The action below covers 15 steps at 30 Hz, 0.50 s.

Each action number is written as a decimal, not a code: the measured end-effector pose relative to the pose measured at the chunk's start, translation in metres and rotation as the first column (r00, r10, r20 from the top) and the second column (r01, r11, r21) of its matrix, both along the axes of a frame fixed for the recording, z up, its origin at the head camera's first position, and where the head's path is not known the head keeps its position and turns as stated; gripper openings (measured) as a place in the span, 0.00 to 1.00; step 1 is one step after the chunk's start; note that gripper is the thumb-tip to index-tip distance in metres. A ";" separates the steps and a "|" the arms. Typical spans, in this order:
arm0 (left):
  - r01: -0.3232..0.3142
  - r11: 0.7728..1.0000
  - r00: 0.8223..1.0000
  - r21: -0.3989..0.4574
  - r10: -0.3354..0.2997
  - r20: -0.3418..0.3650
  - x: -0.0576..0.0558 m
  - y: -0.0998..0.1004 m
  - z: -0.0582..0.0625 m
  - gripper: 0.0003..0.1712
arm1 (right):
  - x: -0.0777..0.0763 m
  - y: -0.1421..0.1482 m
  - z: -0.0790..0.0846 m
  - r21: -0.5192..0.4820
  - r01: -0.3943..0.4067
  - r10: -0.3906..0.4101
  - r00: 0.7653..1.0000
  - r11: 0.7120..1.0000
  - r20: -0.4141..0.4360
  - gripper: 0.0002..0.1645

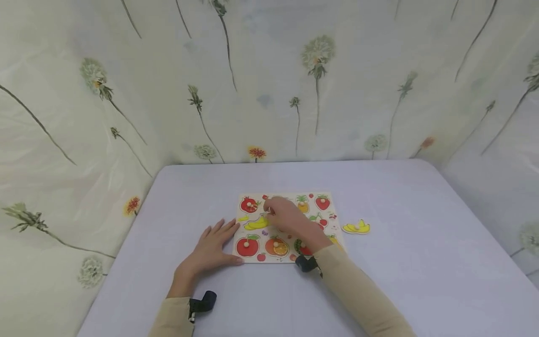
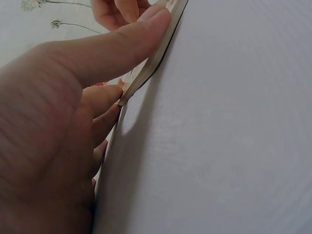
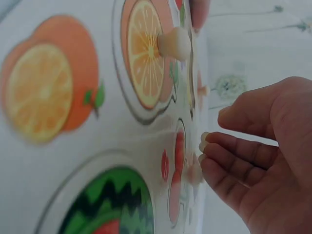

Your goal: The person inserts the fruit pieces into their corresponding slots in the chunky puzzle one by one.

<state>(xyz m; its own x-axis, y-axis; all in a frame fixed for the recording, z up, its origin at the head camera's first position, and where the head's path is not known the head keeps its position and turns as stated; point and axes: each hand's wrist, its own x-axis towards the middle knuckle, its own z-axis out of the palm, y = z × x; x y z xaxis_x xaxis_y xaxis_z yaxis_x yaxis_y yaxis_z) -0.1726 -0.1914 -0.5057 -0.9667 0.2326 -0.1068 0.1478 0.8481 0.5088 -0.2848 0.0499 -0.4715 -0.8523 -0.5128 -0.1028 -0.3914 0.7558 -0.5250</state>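
A wooden fruit peg puzzle board lies flat on the table. My left hand rests spread at its left edge, the thumb at the near corner; in the left wrist view the thumb touches the board's side. My right hand reaches over the board's middle, above the bananas picture. In the right wrist view its bent fingers and thumb stand apart, with nothing seen between them. An orange piece with a wooden knob sits nearby in its slot. One banana piece lies on the table, right of the board.
Other fruit on the board includes an apple, a pomegranate, a pineapple and a strawberry. A pale cloth covers the table. Flower-print curtains hang behind and at both sides.
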 end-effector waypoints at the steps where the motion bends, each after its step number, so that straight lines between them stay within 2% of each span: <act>1: -0.001 1.000 1.000 0.001 0.001 -0.001 0.000 0.000 -0.001 0.60 | 0.001 0.003 0.001 -0.007 0.002 -0.002 1.000 1.000 -0.002 0.14; 9: -0.014 1.000 1.000 0.014 0.014 0.004 0.001 0.000 0.001 0.60 | 0.002 0.022 0.000 -0.018 0.007 -0.008 0.996 1.000 -0.089 0.14; 15: -0.014 1.000 1.000 0.007 0.014 0.008 0.001 0.000 0.000 0.60 | 0.001 0.034 -0.003 -0.007 0.070 -0.071 0.996 0.998 -0.047 0.17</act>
<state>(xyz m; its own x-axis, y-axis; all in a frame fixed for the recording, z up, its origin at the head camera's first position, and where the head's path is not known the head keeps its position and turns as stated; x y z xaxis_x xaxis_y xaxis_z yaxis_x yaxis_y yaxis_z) -0.1713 -0.1915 -0.5053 -0.9690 0.2197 -0.1133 0.1316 0.8463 0.5162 -0.2839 0.0841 -0.4743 -0.8902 -0.4518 -0.0588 -0.3618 0.7795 -0.5114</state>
